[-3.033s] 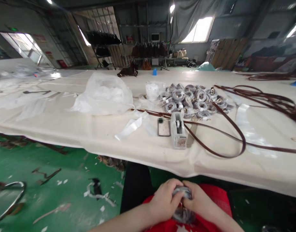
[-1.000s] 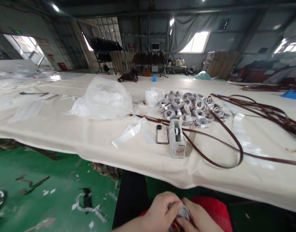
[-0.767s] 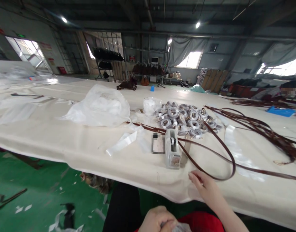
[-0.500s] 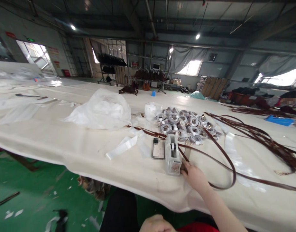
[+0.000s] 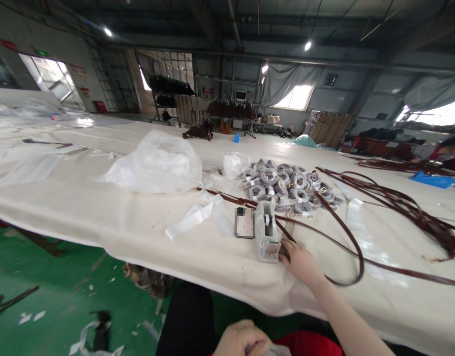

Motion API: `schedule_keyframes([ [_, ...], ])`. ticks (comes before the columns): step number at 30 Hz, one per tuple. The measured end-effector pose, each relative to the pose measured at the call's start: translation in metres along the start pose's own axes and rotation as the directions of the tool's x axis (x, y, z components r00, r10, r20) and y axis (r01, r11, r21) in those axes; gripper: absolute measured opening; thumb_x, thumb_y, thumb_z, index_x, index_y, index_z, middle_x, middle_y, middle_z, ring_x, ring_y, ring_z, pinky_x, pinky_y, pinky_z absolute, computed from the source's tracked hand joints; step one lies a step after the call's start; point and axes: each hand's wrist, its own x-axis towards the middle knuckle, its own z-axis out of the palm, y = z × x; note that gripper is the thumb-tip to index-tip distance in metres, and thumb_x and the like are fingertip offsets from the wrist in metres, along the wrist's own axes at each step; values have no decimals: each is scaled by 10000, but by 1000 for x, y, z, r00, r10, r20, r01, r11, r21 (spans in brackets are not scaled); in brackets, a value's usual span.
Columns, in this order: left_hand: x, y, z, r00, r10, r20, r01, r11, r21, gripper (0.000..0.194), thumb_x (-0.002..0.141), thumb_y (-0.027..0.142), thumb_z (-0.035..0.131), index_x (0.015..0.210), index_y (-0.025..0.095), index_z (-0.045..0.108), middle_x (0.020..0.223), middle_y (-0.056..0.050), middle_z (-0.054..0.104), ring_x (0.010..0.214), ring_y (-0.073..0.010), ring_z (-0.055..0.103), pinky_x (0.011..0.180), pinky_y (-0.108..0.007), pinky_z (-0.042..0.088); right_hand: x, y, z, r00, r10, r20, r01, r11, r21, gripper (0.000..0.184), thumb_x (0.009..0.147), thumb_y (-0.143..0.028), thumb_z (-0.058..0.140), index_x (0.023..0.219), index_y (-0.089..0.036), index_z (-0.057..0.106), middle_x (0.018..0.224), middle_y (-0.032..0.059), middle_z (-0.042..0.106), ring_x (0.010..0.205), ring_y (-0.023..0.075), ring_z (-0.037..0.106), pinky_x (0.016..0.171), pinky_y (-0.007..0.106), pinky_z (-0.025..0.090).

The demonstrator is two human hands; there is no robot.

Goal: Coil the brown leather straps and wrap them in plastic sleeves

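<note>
Left hand [image 5: 242,338]: low at the near side, over the lap, short of the table [image 5: 138,220] edge; fingers curled around a wrapped bundle [image 5: 276,350] (mostly cut off by the lower border).

Right hand [image 5: 299,259]: over the table, at the near right corner of the tape dispenser [image 5: 267,242]; fingers bent and close together. Cannot tell whether they pinch anything (tips partly hidden).

Dispenser: upright, phone [image 5: 244,225] just beside its left side, pile of wrapped coils [image 5: 287,185] beyond its far end. Pale cloth lies between dispenser and near edge, a wider stretch to the left, below the white strip [image 5: 194,216]. On the right, a brown strap [image 5: 355,242] loops close by the forearm, limiting sideways room.
</note>
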Motion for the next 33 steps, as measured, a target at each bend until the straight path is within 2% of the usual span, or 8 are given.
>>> schedule_keyframes([
  [4,1,8,-3,1000,24,5,-24,999,25,530,969,561,379,882,191,748,723,-52,610,662,-144,573,625,-212,411,4,3,5,998,-69,8,69,997,-33,158,952,-176,554,1042,-145,680,1084,121,733,969,245,705,835,376,559],
  [6,2,9,-4,999,31,7,-31,999,42,492,978,520,388,891,189,741,728,-50,608,669,-142,580,625,-208,411,4,9,5,994,-112,14,113,993,-45,129,960,-173,576,1026,-135,679,1007,78,735,920,209,704,831,383,567],
  [12,1,9,-6,998,52,-19,-51,997,63,420,985,428,407,873,179,726,708,-48,633,666,-144,591,622,-208,412,-16,26,0,984,-175,-27,175,985,-11,239,952,-85,526,1092,-188,691,1082,75,754,949,210,715,860,370,579],
  [17,3,25,-12,998,-40,-38,40,999,6,340,974,344,447,867,189,730,758,-42,669,727,-147,613,687,-204,430,-34,27,1,985,-149,-83,157,984,90,266,979,-175,468,1020,-235,724,1093,73,770,977,233,716,894,385,577],
  [22,5,39,-13,995,-94,-28,93,996,-11,295,957,294,480,869,191,741,790,-37,681,761,-152,621,712,-209,429,-33,26,2,991,-91,-94,104,983,154,232,960,-284,517,1092,-210,693,1122,89,755,1023,247,699,926,398,564],
  [25,5,42,-13,993,-116,-28,115,993,-22,296,960,301,483,888,189,747,794,-39,684,767,-155,619,719,-216,431,-30,27,-1,994,-71,-78,82,984,155,313,908,-327,594,1184,-191,656,1213,118,718,1069,278,681,935,424,557],
  [30,4,43,-14,990,-137,-15,137,990,-19,296,962,312,489,902,193,753,797,-38,687,767,-157,619,722,-225,435,-27,28,-5,996,-87,-37,91,985,147,313,904,-337,589,1161,-180,674,1154,139,739,1005,302,697,891,442,563],
  [33,4,41,-14,991,-130,-21,130,991,-12,288,958,299,496,909,191,758,794,-40,694,756,-154,619,714,-224,433,-25,28,-5,993,-115,-39,120,981,150,270,930,-326,546,1109,-196,700,1123,110,755,1006,289,700,913,424,547],
])
